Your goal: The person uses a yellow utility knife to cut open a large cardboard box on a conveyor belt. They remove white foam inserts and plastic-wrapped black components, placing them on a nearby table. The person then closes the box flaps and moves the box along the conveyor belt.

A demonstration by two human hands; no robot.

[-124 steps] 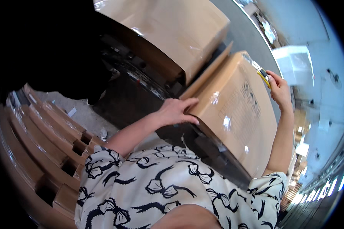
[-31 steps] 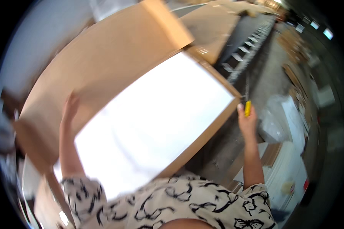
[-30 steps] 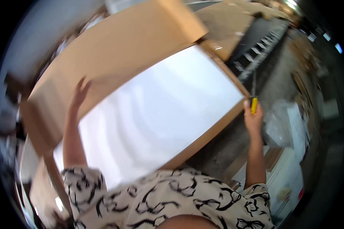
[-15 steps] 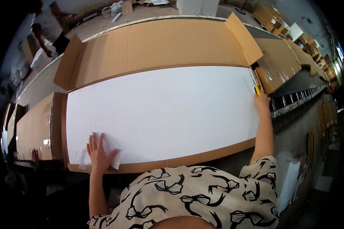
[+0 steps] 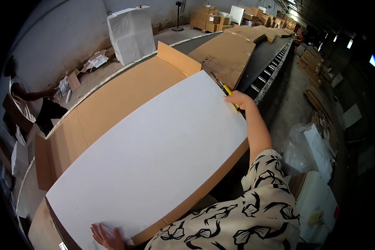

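A large white sheet [image 5: 154, 154] lies in an open brown cardboard carton [image 5: 204, 191], whose long lid [image 5: 108, 104] is folded back on the far side. My right hand [image 5: 240, 99] is closed around a yellow-and-black utility knife [image 5: 226, 89] at the sheet's right-hand edge, close to the far right corner. The knife points away from me. My left hand [image 5: 107, 237] rests with fingers spread on the sheet's near left end. A crinkled clear piece of film or tape shows beside that hand, partly covered by it.
Another closed carton [image 5: 225, 58] adjoins this one on a conveyor with rollers [image 5: 266, 75]. A person [image 5: 29, 100] is at the far left, near a wrapped white stack [image 5: 131, 35]. Clear plastic [image 5: 298, 148] and panels lie at right. Boxes [image 5: 210, 18] are stacked at the back.
The view has swung to the right, so the carton now slants across it. My right hand stays at the sheet's right edge with the knife; my left hand stays flat on the sheet.
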